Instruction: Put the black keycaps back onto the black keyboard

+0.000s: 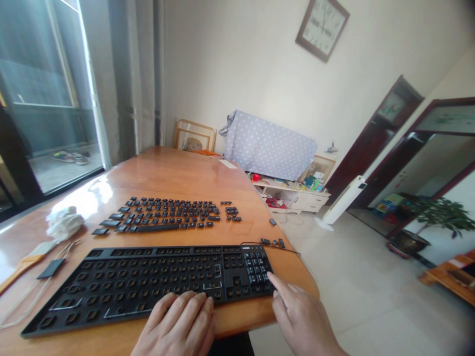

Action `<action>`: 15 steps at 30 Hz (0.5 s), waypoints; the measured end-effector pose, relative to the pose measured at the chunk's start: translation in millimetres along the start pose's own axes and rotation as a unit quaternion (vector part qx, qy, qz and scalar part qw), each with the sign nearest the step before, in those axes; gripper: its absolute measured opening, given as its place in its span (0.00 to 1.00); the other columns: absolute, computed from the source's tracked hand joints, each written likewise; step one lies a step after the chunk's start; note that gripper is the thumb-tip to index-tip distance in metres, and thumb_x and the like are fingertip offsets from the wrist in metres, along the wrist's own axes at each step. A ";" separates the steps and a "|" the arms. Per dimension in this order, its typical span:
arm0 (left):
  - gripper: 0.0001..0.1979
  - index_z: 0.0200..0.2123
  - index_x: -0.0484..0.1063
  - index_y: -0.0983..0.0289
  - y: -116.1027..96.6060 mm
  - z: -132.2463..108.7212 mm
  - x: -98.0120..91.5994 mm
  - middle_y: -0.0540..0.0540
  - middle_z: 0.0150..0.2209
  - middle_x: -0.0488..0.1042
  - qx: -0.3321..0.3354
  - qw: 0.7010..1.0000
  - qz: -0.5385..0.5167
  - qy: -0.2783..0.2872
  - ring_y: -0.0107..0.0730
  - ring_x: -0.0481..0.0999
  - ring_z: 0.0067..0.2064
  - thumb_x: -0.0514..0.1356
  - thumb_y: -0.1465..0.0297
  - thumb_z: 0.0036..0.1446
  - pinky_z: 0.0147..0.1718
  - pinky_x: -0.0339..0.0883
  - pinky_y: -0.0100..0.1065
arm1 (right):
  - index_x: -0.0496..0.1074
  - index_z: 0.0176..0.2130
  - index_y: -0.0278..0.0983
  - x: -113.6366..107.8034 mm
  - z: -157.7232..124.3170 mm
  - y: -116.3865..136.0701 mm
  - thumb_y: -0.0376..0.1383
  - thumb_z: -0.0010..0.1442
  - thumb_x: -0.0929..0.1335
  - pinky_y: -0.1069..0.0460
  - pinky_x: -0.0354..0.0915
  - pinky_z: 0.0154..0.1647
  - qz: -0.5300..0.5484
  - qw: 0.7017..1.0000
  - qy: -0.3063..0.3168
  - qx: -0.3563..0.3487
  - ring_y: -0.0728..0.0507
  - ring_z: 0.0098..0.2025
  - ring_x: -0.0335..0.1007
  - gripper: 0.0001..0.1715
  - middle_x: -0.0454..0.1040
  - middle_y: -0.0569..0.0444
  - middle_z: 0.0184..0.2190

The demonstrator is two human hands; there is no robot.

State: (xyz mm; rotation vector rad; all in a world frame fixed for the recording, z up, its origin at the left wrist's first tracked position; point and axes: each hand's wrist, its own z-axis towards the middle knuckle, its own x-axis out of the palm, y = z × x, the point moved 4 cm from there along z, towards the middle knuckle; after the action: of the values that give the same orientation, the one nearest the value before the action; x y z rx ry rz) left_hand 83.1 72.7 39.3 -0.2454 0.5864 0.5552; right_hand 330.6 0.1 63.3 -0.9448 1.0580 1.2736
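Tbl (178, 173): keycaps (158, 228) past kbd (150, 277), brush (27, 265) L; L hand (181, 321) lax, R hand (301, 309) unclenched, touching numpad (256, 267).

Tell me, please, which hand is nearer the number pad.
Right hand: its index finger is at the right edge of the number pad; the left hand rests over the near edge of the keyboard, farther left.

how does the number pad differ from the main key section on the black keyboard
The number pad carries mostly fitted keycaps; the main key section shows bare sockets. The number pad is narrow, the main key section wide. Both sit in the same black keyboard.
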 end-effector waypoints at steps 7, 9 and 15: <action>0.14 0.43 0.78 0.56 -0.1 2.1 0.1 0.49 0.41 0.81 -0.005 1.000 0.002 -0.003 0.33 0.75 0.45 0.52 0.65 0.68 0.57 0.55 0.41 | 0.74 0.59 0.35 1.9 -0.1 -2.8 0.32 0.67 0.58 0.49 0.73 0.39 0.023 1.000 -0.008 0.011 0.41 0.41 0.81 0.27 0.83 0.48 0.41; 0.14 0.43 0.78 0.55 -0.3 2.0 -0.6 0.49 0.42 0.81 -0.008 1.000 0.003 0.000 0.33 0.75 0.45 0.52 0.65 0.68 0.57 0.55 0.41 | 0.74 0.59 0.36 3.2 0.0 -3.3 0.31 0.67 0.58 0.49 0.73 0.39 0.026 1.000 -0.001 0.011 0.41 0.40 0.81 0.27 0.83 0.48 0.41; 0.13 0.44 0.79 0.55 0.3 -0.3 -1.1 0.50 0.43 0.80 -0.016 1.000 -0.005 0.010 0.33 0.75 0.46 0.54 0.65 0.68 0.59 0.55 0.41 | 0.76 0.57 0.37 4.7 -1.5 -5.3 0.32 0.67 0.59 0.49 0.76 0.42 0.069 0.997 -0.028 0.007 0.41 0.42 0.81 0.26 0.83 0.47 0.43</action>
State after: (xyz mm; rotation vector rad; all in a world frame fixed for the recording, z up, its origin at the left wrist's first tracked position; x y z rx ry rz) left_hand 82.0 72.3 39.7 -0.2841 0.5950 0.5541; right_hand 335.7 -0.5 58.3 -0.8309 1.1020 1.3963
